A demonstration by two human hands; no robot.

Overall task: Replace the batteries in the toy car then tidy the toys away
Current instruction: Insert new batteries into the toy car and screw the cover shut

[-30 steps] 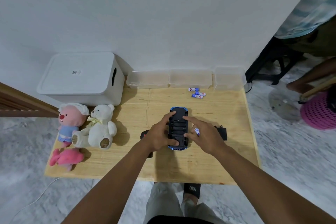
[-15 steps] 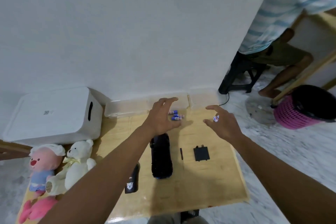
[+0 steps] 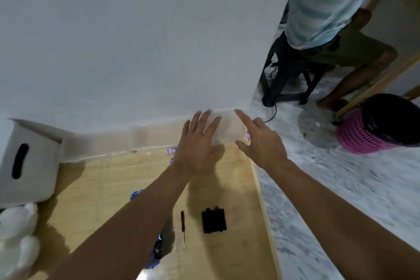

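Note:
My left hand (image 3: 197, 143) lies with straight fingers on the left side of a clear plastic box (image 3: 227, 129) at the table's back right corner. My right hand (image 3: 261, 141) reaches to the box's right side with index finger and thumb stretched out, while its curled fingers hold a small battery (image 3: 248, 138). The blue toy car (image 3: 136, 193) is mostly hidden under my left forearm. Its black battery cover (image 3: 213, 220) and a small screwdriver (image 3: 183, 228) lie on the wooden table (image 3: 238, 257). Loose batteries (image 3: 170, 150) lie near the back.
More clear boxes (image 3: 97, 145) line the wall. A white storage bin (image 3: 27, 166) stands at the left, with a white teddy bear (image 3: 18, 234) in front of it. Right of the table, a person (image 3: 341, 18) sits on a black stool (image 3: 286, 68) beside a pink basket (image 3: 377, 125).
Both hands left the toy car and moved back and right to the clear box at the wall. The view swung up and right. The right hand kept the battery.

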